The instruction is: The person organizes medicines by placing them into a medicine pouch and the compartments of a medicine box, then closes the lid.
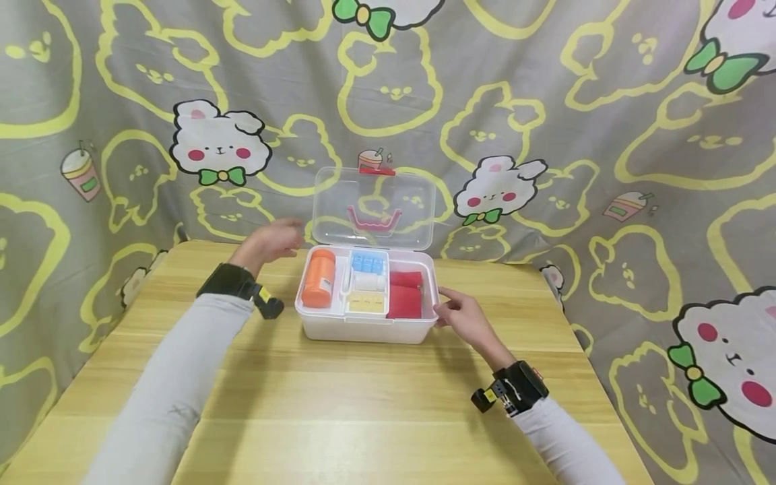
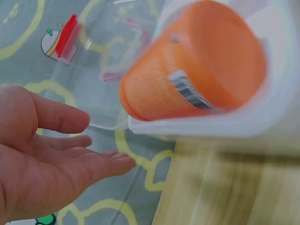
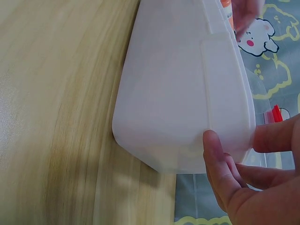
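Observation:
A white plastic box stands on the wooden table with its clear lid tilted up and open. In its tray lie an orange bottle, a blue item, a white roll, a yellow item and red packets. My left hand hovers beside the lid's left edge, holding nothing. In the left wrist view my left hand has its fingers straight, and the orange bottle is close. My right hand rests against the box's right wall. In the right wrist view its thumb touches the box wall.
The wooden table has bare surface in front of the box and to both sides. A grey cloth printed with yellow and white rabbits hangs behind and around the table. A red latch sits on the lid's top edge.

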Tool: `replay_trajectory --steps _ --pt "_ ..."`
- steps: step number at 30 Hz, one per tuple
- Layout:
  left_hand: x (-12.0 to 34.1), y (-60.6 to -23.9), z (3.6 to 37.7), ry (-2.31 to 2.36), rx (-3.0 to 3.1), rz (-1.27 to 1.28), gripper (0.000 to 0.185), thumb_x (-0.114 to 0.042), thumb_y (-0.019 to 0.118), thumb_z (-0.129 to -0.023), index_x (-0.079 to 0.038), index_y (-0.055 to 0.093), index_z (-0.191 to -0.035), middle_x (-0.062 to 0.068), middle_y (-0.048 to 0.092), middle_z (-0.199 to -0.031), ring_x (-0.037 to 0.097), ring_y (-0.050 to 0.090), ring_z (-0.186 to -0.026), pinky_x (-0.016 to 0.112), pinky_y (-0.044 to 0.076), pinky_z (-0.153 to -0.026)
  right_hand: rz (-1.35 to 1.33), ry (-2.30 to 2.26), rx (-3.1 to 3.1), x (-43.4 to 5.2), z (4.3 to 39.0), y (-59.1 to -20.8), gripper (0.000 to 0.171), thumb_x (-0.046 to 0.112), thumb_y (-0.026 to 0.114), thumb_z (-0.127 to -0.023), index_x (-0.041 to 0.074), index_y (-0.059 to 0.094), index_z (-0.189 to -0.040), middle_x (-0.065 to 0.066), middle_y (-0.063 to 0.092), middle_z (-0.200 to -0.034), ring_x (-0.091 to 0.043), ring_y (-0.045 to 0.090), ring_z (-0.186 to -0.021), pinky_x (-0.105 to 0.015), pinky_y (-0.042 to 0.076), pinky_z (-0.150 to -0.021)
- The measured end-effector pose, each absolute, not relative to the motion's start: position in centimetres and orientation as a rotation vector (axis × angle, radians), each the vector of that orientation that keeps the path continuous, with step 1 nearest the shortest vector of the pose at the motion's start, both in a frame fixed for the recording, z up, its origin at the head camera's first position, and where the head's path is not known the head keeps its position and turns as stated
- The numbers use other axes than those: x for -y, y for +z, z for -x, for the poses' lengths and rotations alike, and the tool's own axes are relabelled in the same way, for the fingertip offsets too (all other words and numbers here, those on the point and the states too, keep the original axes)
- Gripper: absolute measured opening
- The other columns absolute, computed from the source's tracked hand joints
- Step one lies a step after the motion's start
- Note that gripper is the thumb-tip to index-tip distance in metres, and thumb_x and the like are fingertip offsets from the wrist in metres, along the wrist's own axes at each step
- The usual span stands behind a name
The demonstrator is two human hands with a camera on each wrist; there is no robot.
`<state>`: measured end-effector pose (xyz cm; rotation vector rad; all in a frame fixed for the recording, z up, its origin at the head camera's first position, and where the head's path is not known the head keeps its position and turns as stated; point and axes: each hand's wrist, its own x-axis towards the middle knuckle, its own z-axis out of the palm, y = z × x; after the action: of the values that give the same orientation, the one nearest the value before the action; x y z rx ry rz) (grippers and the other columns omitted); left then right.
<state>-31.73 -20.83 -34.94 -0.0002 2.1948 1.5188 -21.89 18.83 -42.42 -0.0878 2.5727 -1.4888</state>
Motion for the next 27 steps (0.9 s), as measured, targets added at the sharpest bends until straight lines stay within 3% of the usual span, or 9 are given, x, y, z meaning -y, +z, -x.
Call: replay_trajectory --steps 6,12,18,24,27 --pt "19.4 -34.6 33.9 1.621 -2.163 0.104 0.083 0.001 0.044 -0.095 -0.005 -0.004 -0.162 0.029 0.004 -0.167 0.042 0.009 -0.155 0.049 0.014 -0.128 0.095 -1.501 -2.568 -18.8 22.1 -42.4 0.055 0.014 0.058 -0.099 0.000 0.044 -0.151 -0.025 0.071 -0.102 -0.032 0.074 -0.080 -0.051 0.057 -0.091" --pt "18.5 -35.0 35.1 1.787 -2.044 0.167 0.084 0.005 0.043 -0.093 -0.009 0.000 -0.163 0.020 -0.002 -0.169 0.034 0.000 -0.155 0.047 0.007 -0.128 0.112 -1.508 -2.561 -18.7 22.1 -42.3 0.055 0.013 0.057 -0.099 0.000 0.043 -0.151 -0.026 0.071 -0.101 -0.042 0.073 -0.086 -0.051 0.058 -0.090" --pt "18.1 -34.8 35.3 1.930 -1.875 0.234 0.085 0.009 0.040 -0.094 -0.015 -0.001 -0.164 0.014 -0.013 -0.170 0.033 -0.013 -0.156 0.044 0.000 -0.128 0.112 -1.523 -2.544 -18.6 22.0 -42.3 0.053 0.012 0.056 -0.100 0.000 0.044 -0.151 -0.031 0.069 -0.105 -0.044 0.073 -0.087 -0.054 0.057 -0.091" --pt "17.8 -34.9 35.5 1.955 -1.866 0.265 0.081 0.007 0.042 -0.097 -0.013 0.000 -0.164 0.016 -0.005 -0.171 0.032 -0.006 -0.158 0.044 0.003 -0.129 0.090 -1.545 -2.530 -18.6 22.0 -42.4 0.053 0.011 0.056 -0.100 0.000 0.045 -0.150 -0.031 0.068 -0.106 -0.034 0.074 -0.081 -0.053 0.059 -0.089" --pt "17.7 -35.0 35.6 2.000 -1.832 0.227 0.071 -0.007 0.045 -0.105 -0.010 0.003 -0.163 0.017 0.006 -0.169 0.032 0.006 -0.157 0.045 0.009 -0.129 0.079 -1.526 -2.545 -18.6 22.0 -42.5 0.053 0.012 0.057 -0.100 0.001 0.045 -0.150 -0.029 0.069 -0.106 -0.029 0.074 -0.079 -0.048 0.060 -0.088"
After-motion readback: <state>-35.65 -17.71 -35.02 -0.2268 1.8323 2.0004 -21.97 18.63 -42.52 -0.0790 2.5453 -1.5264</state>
